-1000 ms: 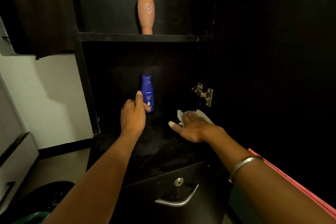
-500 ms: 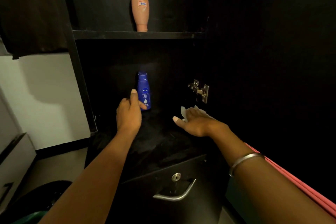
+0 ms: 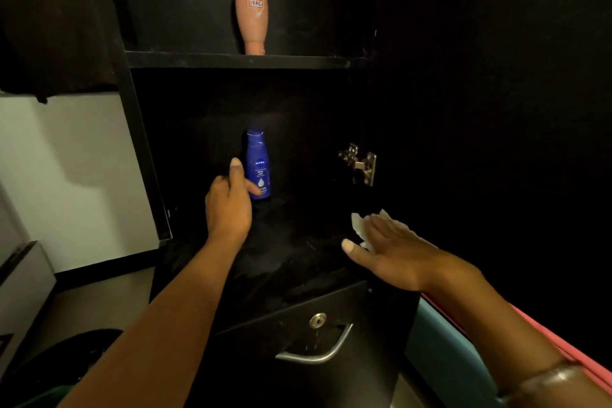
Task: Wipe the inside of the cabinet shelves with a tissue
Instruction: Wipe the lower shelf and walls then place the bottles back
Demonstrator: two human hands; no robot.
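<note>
My right hand (image 3: 394, 247) lies flat with straight fingers on a white tissue (image 3: 359, 225), pressing it onto the black lower shelf (image 3: 291, 242) near the right wall. Only the tissue's far edge shows past my fingers. My left hand (image 3: 227, 205) is at a blue Nivea bottle (image 3: 259, 156) standing upright at the back of that shelf. The thumb crosses the bottle's lower front and the index finger stands up against its left side, pinching it.
A peach bottle (image 3: 251, 15) stands cap-down on the upper shelf (image 3: 231, 60). A metal hinge (image 3: 359, 162) sits on the right wall. Below the shelf is a drawer with a lock (image 3: 317, 320) and a metal handle (image 3: 314, 353). The white wall (image 3: 73, 175) is at left.
My right hand has slid the tissue to the right and a little toward me along the shelf. My left hand has stayed at the blue bottle.
</note>
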